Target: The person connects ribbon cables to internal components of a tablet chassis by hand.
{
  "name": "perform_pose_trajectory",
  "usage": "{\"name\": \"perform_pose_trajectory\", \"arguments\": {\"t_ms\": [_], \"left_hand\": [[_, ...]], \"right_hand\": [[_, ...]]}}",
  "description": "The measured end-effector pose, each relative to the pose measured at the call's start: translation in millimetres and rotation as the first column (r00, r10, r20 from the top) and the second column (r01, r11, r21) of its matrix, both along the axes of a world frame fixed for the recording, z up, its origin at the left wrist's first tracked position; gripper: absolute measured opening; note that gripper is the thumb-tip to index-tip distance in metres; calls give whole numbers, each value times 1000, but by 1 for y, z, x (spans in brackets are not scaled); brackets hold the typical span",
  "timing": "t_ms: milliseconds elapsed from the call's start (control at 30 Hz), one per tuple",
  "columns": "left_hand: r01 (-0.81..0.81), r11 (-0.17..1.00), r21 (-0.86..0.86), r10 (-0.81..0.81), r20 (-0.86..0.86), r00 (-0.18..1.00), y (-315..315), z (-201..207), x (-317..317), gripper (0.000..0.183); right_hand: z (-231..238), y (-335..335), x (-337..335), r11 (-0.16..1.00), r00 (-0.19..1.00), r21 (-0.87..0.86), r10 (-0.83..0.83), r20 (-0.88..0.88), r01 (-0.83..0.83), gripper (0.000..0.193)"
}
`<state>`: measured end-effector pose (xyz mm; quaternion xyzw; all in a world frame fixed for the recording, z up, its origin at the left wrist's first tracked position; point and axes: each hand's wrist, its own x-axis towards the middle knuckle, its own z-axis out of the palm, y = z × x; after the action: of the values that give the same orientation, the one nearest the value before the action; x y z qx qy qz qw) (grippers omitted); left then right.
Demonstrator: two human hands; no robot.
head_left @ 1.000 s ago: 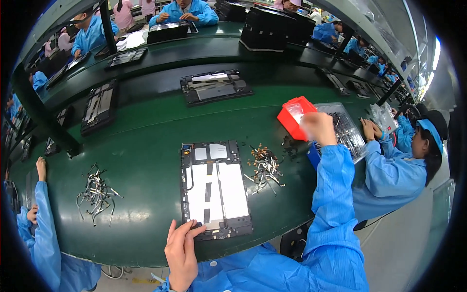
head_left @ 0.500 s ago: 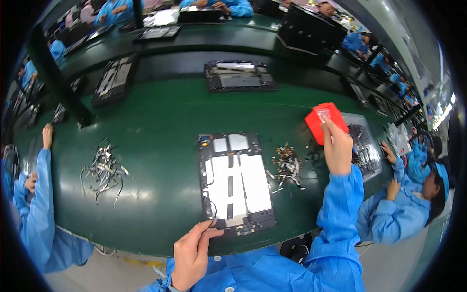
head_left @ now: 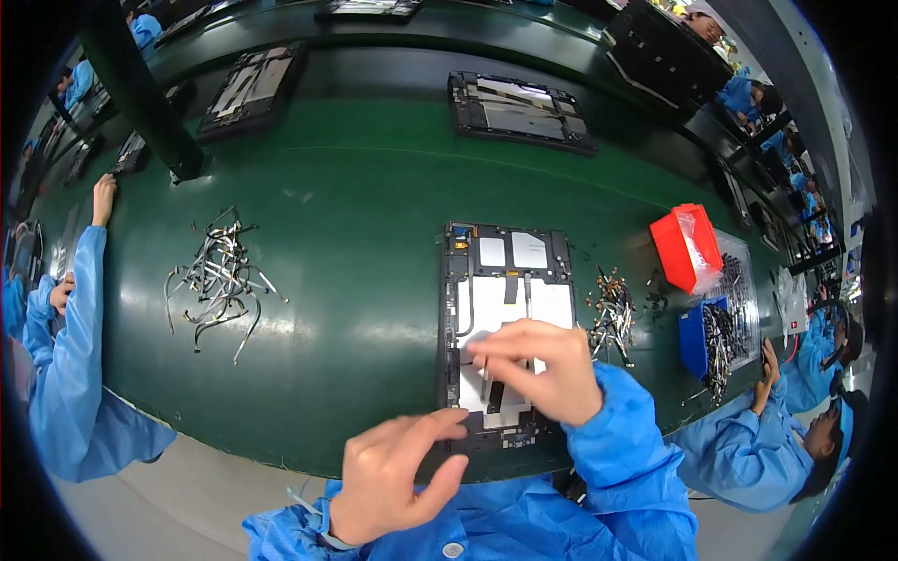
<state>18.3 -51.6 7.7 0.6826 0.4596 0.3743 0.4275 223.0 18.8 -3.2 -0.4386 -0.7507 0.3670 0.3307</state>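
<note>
A tablet-like device [head_left: 488, 304] with its inside exposed lies on the green bench in front of me, showing white battery panels, black strips and a dark frame. My right hand [head_left: 552, 374] is over its lower half, thumb and forefinger pinched together. A thin pale strip [head_left: 486, 385] shows just below those fingertips; blur hides whether it is held. My left hand [head_left: 398, 477] is at the device's lower left corner, fingers apart, with nothing visible in it. Right of the device lies a pile of small connector pieces [head_left: 613, 313].
A heap of loose cables [head_left: 223, 276] lies to the left. At the right stand a red bin [head_left: 675, 248] with clear plastic, a blue bin [head_left: 693, 341] of small parts and a clear tray [head_left: 744, 309]. More opened devices [head_left: 519, 110] lie farther back. Co-workers sit on both sides.
My right hand has come from the red bin to above the device. My left hand's fingers have spread at its lower corner. The view has shifted, and the blue bin now shows.
</note>
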Motion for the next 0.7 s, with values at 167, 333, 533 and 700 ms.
{"name": "perform_pose_trajectory", "arguments": {"t_ms": [167,333,533,700], "left_hand": [[79,885,459,166,-470,867,32,-20,-14,28],[264,827,496,129,-624,770,54,-32,-17,31],[376,769,516,105,-683,723,72,-39,-15,31],[409,743,529,113,-702,703,75,-39,-15,26]], "right_hand": [[-32,21,0,775,956,-629,-224,-189,57,23],[-32,22,-3,793,965,-600,-228,-129,107,32],[-30,25,-5,814,973,-569,-207,-97,117,36],[-25,26,-6,825,974,-549,-211,-82,132,36]]}}
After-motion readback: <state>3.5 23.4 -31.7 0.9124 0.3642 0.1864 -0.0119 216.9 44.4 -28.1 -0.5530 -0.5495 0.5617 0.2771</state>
